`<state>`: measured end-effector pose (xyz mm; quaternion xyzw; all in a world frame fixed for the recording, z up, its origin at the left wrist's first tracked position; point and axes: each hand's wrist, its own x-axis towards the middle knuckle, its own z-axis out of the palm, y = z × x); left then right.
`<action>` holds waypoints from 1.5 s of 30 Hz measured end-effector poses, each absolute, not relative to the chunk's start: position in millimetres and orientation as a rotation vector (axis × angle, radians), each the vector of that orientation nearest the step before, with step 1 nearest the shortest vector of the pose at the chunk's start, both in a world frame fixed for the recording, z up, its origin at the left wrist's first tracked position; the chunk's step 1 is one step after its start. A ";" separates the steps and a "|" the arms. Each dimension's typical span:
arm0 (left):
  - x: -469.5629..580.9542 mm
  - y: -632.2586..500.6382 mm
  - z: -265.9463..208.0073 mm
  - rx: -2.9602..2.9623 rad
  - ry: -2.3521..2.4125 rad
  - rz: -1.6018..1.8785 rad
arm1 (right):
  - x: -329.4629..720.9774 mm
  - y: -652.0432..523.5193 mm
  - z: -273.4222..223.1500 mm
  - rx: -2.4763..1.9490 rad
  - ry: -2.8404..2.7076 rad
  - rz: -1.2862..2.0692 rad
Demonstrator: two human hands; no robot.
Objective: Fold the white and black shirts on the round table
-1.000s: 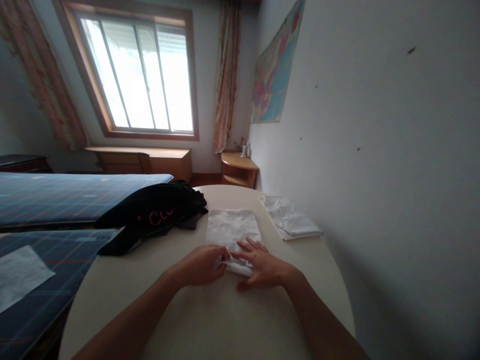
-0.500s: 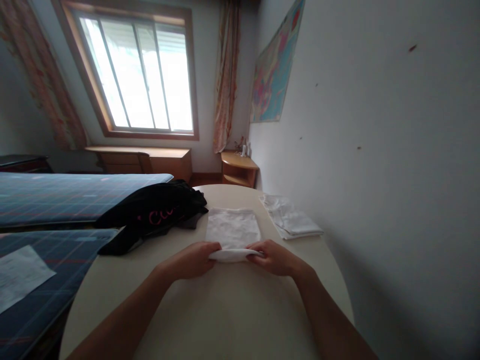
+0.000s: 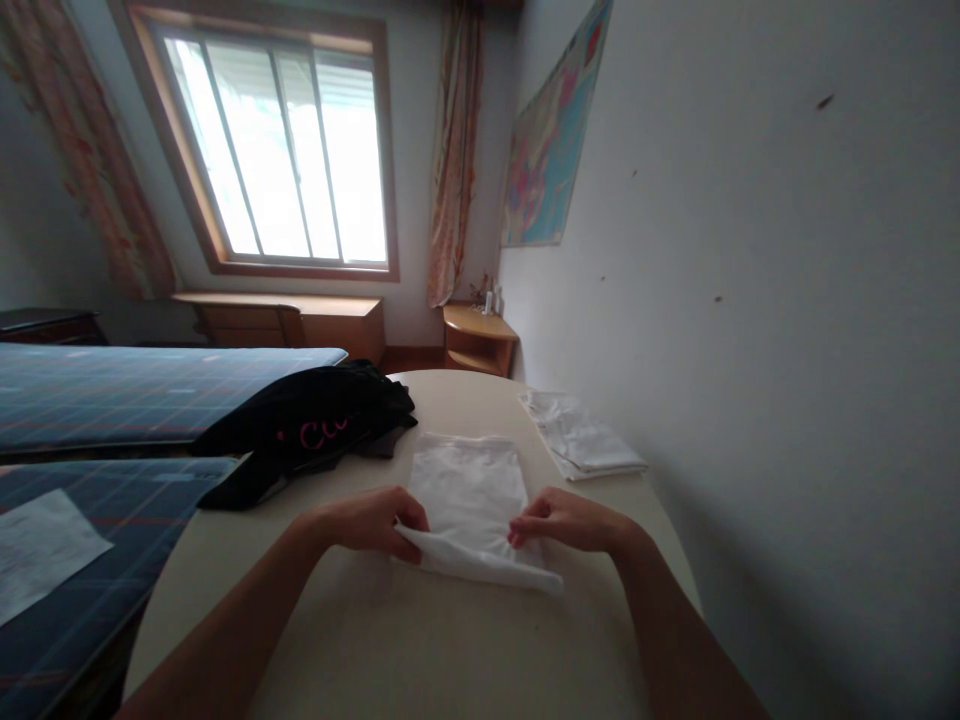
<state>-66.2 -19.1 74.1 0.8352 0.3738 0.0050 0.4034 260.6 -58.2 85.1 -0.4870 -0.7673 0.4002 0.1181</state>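
A folded white cloth [image 3: 469, 485] lies on the round cream table [image 3: 450, 650] in front of me, its near edge turned up into a loose, slanting flap. My left hand [image 3: 382, 522] pinches the left end of that flap between thumb and fingers. At the cloth's right side, my right hand [image 3: 559, 522] is closed, its curled fingertips on the edge; how much fabric they grip is partly hidden. The flap's right end hangs free below this hand. I cannot tell what kind of garment the cloth is.
Black clothing [image 3: 315, 425] with pink lettering is heaped at the table's left edge. On the right, by the wall, lie folded white cloths [image 3: 585, 440]. Plaid-covered mattresses [image 3: 150, 395] stand to the left, a white sheet [image 3: 49, 550] on the nearer one.
The cloth has come closer to me, and its tight near roll has loosened into a slanted flap. My right hand has left the flap's end; my left has shifted slightly left.
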 end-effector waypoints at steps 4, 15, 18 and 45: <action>-62.6 -30.6 85.4 2.143 0.880 -0.151 | 258.3 -55.7 80.1 -1.352 -2.246 1.340; -49.9 -19.5 58.6 2.379 0.951 0.531 | 246.0 -21.6 32.7 -1.434 -2.236 0.462; -48.5 -13.1 40.1 2.492 0.991 0.520 | 249.0 -22.3 28.7 -1.501 -2.312 0.514; -41.3 36.6 7.2 2.137 1.526 0.908 | 250.2 -5.9 22.6 -1.769 -2.057 0.223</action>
